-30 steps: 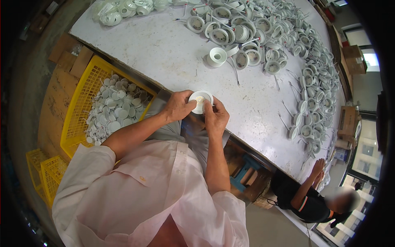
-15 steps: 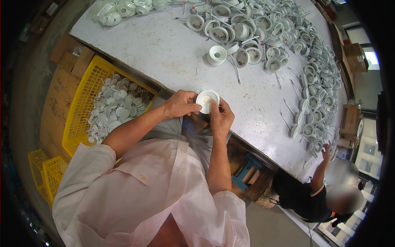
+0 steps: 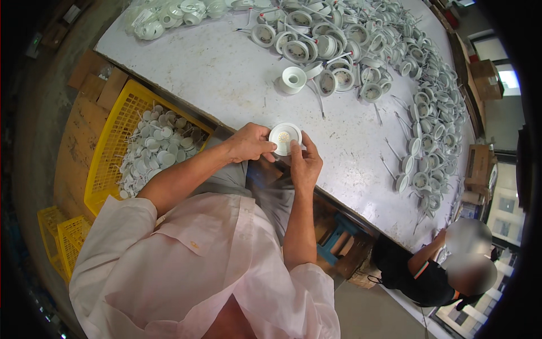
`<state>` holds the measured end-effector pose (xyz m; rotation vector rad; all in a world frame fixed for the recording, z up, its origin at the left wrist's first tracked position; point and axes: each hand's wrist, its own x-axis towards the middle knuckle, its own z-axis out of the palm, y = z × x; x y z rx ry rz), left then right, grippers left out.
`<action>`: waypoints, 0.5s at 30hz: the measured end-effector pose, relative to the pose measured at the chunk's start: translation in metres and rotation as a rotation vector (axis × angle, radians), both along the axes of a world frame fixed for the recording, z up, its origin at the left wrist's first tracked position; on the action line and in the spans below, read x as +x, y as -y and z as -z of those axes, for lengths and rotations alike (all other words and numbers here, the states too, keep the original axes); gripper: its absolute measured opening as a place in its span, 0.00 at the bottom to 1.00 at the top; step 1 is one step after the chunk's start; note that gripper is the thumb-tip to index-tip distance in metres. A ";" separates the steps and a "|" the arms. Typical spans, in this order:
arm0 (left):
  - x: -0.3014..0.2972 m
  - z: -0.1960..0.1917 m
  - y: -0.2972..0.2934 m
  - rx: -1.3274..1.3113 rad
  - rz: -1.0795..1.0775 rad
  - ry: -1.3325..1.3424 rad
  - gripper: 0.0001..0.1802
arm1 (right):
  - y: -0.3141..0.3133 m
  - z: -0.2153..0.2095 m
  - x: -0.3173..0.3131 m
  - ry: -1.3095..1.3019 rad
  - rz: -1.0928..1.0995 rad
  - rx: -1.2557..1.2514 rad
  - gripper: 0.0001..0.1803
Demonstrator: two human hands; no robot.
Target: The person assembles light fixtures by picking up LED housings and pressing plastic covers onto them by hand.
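Bright even light, sharp, fisheye-bent, dark rim

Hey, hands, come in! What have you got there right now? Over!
Left hand and right hand both grip one round white fitting at the table edge. Loose white fittings lie farther back, apart. Nothing in the way.

I work in a small factory workshop. My worn white table (image 3: 226, 68) is covered with many same white round lamp housings (image 3: 361, 51), a yellow plastic crate (image 3: 113, 141) beside me is full of small parts, and cardboard boxes (image 3: 480, 164) stand near.
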<state>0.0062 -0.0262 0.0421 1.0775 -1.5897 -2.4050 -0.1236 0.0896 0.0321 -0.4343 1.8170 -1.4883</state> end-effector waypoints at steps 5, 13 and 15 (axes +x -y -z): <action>-0.004 0.011 0.006 -0.033 0.059 0.015 0.10 | -0.008 -0.011 -0.022 -0.920 -0.452 -0.236 0.39; -0.049 -0.006 -0.004 -0.108 0.264 0.090 0.13 | -0.023 -0.027 -0.066 -1.134 -0.611 -0.068 0.40; -0.061 0.001 -0.004 -0.135 0.321 0.080 0.15 | -0.023 -0.029 -0.080 -1.166 -0.623 -0.083 0.40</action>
